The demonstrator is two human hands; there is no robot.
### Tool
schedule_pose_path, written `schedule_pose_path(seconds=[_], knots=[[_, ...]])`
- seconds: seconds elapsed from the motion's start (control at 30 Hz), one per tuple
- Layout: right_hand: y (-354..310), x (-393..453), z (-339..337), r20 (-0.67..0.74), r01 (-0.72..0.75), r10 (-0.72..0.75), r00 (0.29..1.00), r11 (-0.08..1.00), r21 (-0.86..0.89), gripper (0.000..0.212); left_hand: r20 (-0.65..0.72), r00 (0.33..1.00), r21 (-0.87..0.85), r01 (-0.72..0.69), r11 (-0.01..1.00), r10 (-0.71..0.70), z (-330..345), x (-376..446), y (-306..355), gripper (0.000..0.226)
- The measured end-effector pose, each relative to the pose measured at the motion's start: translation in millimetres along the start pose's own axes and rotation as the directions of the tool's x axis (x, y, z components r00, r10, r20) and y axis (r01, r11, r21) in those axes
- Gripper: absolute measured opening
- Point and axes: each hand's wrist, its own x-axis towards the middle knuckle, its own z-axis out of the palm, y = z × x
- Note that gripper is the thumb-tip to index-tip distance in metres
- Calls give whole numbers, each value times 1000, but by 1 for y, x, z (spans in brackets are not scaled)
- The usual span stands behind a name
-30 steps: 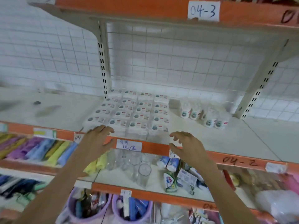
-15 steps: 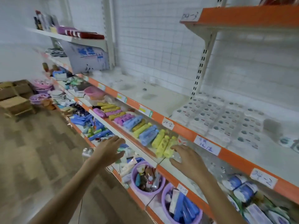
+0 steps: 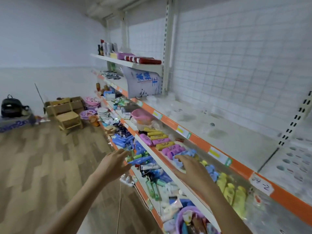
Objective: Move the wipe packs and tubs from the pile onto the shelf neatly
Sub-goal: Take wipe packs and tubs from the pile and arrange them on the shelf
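We hold both hands out in front of us at about waist height, beside a long run of shop shelving with orange edge strips. Our left hand (image 3: 113, 163) hangs over the wooden floor (image 3: 42, 166) just beside the lower shelves, fingers spread and relaxed, holding nothing. Our right hand (image 3: 190, 168) reaches over the middle shelf, palm down, fingers straight and apart, also holding nothing; we cannot tell whether it touches the blue packs beneath it.

The wipe packs (image 3: 295, 159) we are shelving show only at the far right edge, laid flat in rows on the white shelf (image 3: 236, 142), blurred by the head's motion. That shelf, with its handwritten label (image 3: 261, 186) on the orange strip, lies mostly bare to the left of the packs. The pile itself is not in our view.

On the shelf below, yellow, purple and blue soft packs (image 3: 162, 141) lie in a row behind a clear front guard, and a pink basin (image 3: 141, 114) sits further along. Lower down, a purple tub (image 3: 189, 215) holds mixed small goods. Across the room we see a small wooden chair (image 3: 68, 115) near cardboard boxes and a dark backpack (image 3: 11, 106) against the wall.
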Motion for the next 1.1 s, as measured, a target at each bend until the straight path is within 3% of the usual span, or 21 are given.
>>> schedule_pose_path(seconds=[0.43, 0.77, 1.0, 1.1], knots=[[13, 139, 21, -54, -117, 117, 992, 993, 4, 46, 72, 989, -85, -120, 989, 126, 26, 162, -83, 36], [60, 311, 14, -173, -49, 55, 983, 998, 37, 41, 34, 976, -93, -212, 973, 216, 43, 337, -101, 40], [117, 433, 13, -76, -137, 134, 988, 990, -25, 34, 120, 958, -49, -257, 965, 261, 73, 468, -109, 42], [139, 461, 18, 64, -175, 176, 982, 984, -19, 42, 159, 932, -98, -313, 945, 326, 94, 508, -109, 41]])
